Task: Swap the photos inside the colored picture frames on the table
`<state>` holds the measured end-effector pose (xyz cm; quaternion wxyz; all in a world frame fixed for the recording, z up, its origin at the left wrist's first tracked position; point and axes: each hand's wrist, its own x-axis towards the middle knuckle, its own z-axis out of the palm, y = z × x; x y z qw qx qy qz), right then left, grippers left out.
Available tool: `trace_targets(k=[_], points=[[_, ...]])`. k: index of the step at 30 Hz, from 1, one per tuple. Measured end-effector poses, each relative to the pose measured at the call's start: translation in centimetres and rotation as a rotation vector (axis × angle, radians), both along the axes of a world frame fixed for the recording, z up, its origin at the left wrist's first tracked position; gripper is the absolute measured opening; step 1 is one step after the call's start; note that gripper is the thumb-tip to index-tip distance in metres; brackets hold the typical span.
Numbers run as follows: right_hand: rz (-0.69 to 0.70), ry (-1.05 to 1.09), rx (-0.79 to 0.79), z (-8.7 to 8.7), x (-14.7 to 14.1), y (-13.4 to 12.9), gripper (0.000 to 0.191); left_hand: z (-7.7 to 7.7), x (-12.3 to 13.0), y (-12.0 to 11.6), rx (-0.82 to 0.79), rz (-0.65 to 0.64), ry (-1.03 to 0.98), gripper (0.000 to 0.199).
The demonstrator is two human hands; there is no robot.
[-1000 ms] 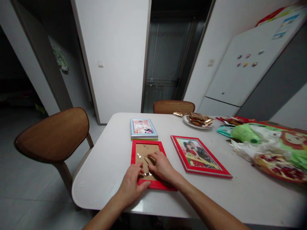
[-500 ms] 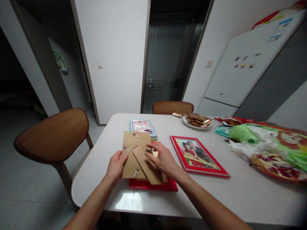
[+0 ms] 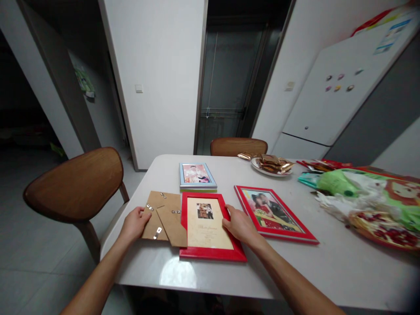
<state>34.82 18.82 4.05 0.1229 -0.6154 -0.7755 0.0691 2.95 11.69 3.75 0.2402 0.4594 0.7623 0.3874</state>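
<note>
A brown backing board [image 3: 152,223] with metal clips and a fold-out stand is gripped at its left edge by my left hand [image 3: 134,225], fingers closed on it. Its right side overlaps the left edge of a red photo frame [image 3: 213,253] lying on the table. Inside that frame shows a cream insert sheet [image 3: 210,234] with a small printed picture. Curled over the frame's right edge, my right hand [image 3: 241,225] holds it, thumb at the sheet's side. To the right lies a second red photo frame [image 3: 275,214] with a picture in it.
Behind the near frame, a light blue photo frame [image 3: 197,176] lies on the white table [image 3: 229,280]. A plate [image 3: 274,173] of wrapped snacks stands farther back. Plastic bags [image 3: 341,183] and a dish of red-and-white pieces [image 3: 383,232] occupy the right. A wooden chair [image 3: 77,188] stands left.
The backing board has moved left and down, uncovering the red frame and its cream sheet. My right hand has left the board's clip and now grasps the frame's right edge.
</note>
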Motion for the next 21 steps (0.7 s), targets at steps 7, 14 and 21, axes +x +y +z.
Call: trace_targets(k=[7,14,21], points=[[-0.067,0.266,-0.034,0.3,0.3,0.5,0.055,1.4,0.2,-0.8,-0.025,0.018,0.372,0.036],[-0.057,1.268,-0.500,3.1,-0.5,-1.1,0.075,2.7,9.2,-1.6,0.191,-0.324,0.384,0.038],[0.009,1.306,-0.499,5.4,-1.0,-1.8,0.081,3.6,18.3,-2.0,0.524,-0.681,0.360,0.053]])
